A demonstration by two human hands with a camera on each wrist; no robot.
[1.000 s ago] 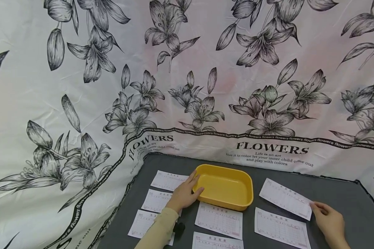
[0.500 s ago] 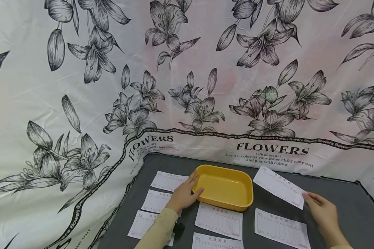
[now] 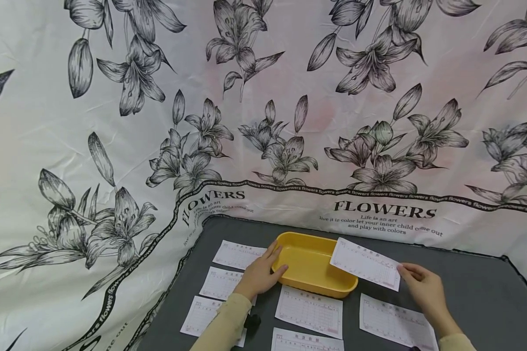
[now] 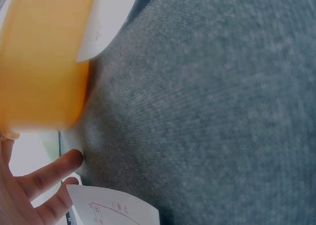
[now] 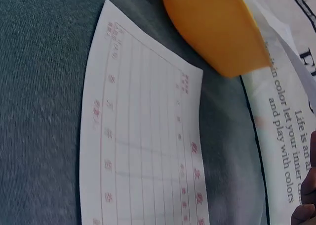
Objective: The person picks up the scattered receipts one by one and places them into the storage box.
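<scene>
A yellow plastic tray (image 3: 314, 265) stands at the table's back middle. My left hand (image 3: 259, 277) touches its left end with thumb and fingers spread; in the left wrist view two fingers (image 4: 54, 170) stretch out straight beside it. My right hand (image 3: 423, 290) pinches the right corner of a printed receipt slip (image 3: 365, 263), which is held tilted over the tray's right rim. Another slip (image 3: 397, 319) lies flat below that hand, and fills much of the right wrist view. Only a few fingertips (image 5: 308, 190) of the right hand show there.
Several printed slips lie on the dark grey table (image 3: 474, 292): a column at the left, partly under my left arm, with a top slip (image 3: 237, 254), and a middle column below the tray with one slip (image 3: 309, 312). A flower-printed cloth (image 3: 290, 161) hangs behind.
My right hand has carried the pinched slip leftward, from the table's right side to over the tray's right edge. The left hand and the tray have stayed put.
</scene>
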